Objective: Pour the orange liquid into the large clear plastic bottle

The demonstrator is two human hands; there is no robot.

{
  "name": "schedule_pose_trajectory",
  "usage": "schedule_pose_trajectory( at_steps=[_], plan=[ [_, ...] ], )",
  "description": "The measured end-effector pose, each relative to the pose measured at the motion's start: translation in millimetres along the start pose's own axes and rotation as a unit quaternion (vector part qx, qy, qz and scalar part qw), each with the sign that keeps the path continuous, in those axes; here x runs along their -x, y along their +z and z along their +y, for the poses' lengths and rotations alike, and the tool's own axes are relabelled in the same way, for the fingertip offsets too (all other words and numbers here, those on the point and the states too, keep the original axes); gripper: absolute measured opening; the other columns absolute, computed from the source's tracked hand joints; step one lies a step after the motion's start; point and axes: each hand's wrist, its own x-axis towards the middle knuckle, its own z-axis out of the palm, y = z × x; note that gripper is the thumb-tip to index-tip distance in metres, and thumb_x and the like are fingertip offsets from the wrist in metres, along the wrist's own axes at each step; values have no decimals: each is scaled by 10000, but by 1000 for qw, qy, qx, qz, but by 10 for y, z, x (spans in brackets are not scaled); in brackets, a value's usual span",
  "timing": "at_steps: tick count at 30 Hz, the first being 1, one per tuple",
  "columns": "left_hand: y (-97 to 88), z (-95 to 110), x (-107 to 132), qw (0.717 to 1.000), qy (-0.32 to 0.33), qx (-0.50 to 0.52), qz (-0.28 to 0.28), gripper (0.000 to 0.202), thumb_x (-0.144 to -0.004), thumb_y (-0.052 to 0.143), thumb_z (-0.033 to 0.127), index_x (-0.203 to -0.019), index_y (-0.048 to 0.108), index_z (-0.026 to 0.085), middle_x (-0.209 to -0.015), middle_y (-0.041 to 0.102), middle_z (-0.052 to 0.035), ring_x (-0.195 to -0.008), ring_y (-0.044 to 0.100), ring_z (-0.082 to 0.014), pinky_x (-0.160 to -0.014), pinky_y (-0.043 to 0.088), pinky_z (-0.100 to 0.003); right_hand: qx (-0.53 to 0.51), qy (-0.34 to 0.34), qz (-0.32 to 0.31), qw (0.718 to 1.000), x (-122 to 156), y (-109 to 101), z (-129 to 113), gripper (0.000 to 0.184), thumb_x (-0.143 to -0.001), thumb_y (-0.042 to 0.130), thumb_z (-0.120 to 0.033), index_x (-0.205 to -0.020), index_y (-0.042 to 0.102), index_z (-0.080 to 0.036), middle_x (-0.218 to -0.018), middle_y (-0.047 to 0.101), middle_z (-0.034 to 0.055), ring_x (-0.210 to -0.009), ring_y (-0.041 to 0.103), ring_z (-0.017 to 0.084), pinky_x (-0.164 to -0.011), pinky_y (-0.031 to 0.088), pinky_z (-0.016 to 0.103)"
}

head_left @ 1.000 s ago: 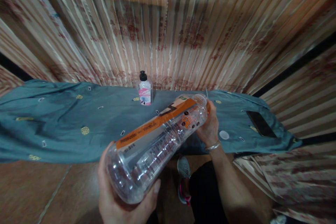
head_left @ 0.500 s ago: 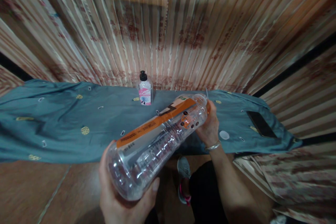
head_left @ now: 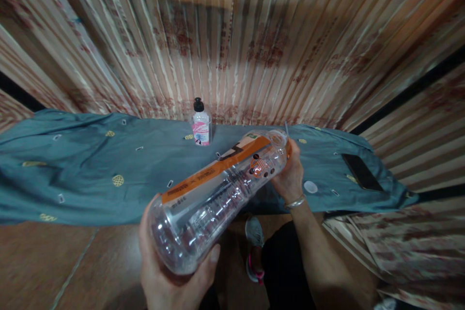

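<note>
A large clear plastic bottle with an orange printed label lies slanted in the air before me, its top end up to the right. My left hand is wrapped round the wide base, thumb on the near side. At the narrower top end, my right hand is closed against the bottle; its fingertips are mostly hidden behind it. Beside those fingers shows a bit of orange, and a thin pale strip sticks up there. I cannot make out what that strip belongs to.
A small bottle with a black cap and pink label stands at the back of the cloth-covered table. To the right lie a whitish disc and a black phone. A patterned curtain hangs behind.
The large bottle has shifted and turned very slightly in my hands. Both hands keep nearly the same places on it, and the things on the table have not moved.
</note>
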Motion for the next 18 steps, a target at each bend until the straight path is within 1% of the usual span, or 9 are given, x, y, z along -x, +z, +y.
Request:
schedule_pose_trajectory(
  at_steps=[4, 6, 9, 11, 15, 18],
  plan=[
    [12, -6, -4, 1000, 10, 5, 4, 950, -639, 968, 423, -1482, 622, 157, -1359, 736, -150, -1158, 766, -265, -915, 641, -275, 10, -2, 8, 1000, 13, 10, 23, 679, -839, 758, -404, -1431, 520, -173, -1315, 752, 186, -1191, 759, 349, -1028, 636, 526],
    [24, -2, -2, 1000, 13, 12, 4, 931, -642, 962, 400, -1473, 626, 153, -1340, 746, -147, -1135, 776, -256, -905, 645, -269, 16, -5, 12, 1000, 17, 16, 35, 697, -833, 760, -403, -1438, 510, -162, -1316, 752, 197, -1190, 761, 356, -1022, 639, 538],
    [33, 3, 2, 1000, 8, 16, 5, 914, -645, 961, 400, -1462, 627, 163, -1328, 748, -152, -1083, 789, -269, -840, 670, -296, 17, -9, 13, 1000, 12, 20, 36, 670, -835, 757, -395, -1421, 520, -172, -1304, 759, 194, -1172, 769, 355, -999, 651, 534],
    [31, 5, 4, 1000, 6, 9, 4, 918, -636, 963, 419, -1454, 629, 170, -1332, 740, -155, -1086, 787, -290, -811, 679, -316, 16, -10, 14, 1000, 7, 21, 31, 656, -839, 763, -403, -1412, 532, -185, -1303, 764, 182, -1172, 772, 349, -994, 656, 522],
    [21, 8, 4, 1000, 3, 5, 1, 914, -644, 957, 418, -1458, 623, 170, -1346, 725, -149, -1128, 771, -281, -843, 668, -297, 23, -9, 19, 1000, 16, 33, 49, 667, -854, 766, -416, -1432, 532, -181, -1328, 758, 185, -1204, 764, 350, -1007, 656, 521],
    [22, 11, 3, 1000, 5, 4, -1, 900, -655, 951, 420, -1454, 621, 170, -1331, 725, -146, -1115, 773, -286, -840, 674, -319, 29, -6, 24, 999, 37, 47, 83, 688, -878, 749, -426, -1472, 508, -177, -1349, 746, 190, -1239, 750, 353, -1031, 644, 538]
  ],
)
